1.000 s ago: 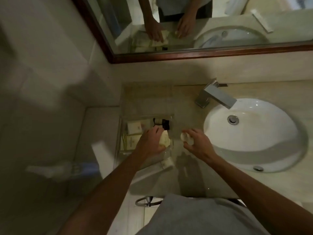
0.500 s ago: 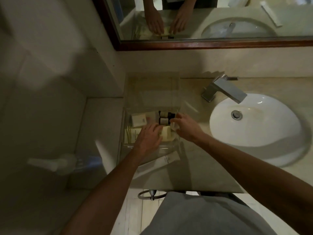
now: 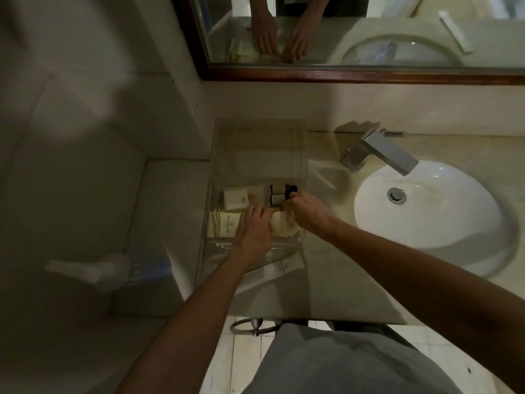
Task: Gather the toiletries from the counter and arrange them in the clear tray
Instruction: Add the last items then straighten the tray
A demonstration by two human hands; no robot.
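The clear tray (image 3: pixel 257 247) sits on the counter left of the sink. Inside lie a white box (image 3: pixel 235 199), a cream striped packet (image 3: pixel 221 224), two small dark-capped bottles (image 3: pixel 279 194) and a pale wrapped item (image 3: pixel 284 227). My left hand (image 3: pixel 254 227) rests over the tray's middle, fingers on the pale wrapped item. My right hand (image 3: pixel 308 210) reaches in from the right, fingertips pinched beside the bottles; whether it holds something is hidden. A white tube (image 3: pixel 279 268) lies on the counter just in front of the tray.
A white basin (image 3: pixel 426 206) with a square metal faucet (image 3: pixel 380 152) is to the right. A framed mirror (image 3: pixel 355 38) runs along the back wall. A towel ring (image 3: pixel 252 327) hangs under the counter's front edge. A tiled wall is on the left.
My right hand has moved left from the counter beside the basin into the tray, carrying a small pale item. My left hand stayed over the tray. The camera shifted slightly.
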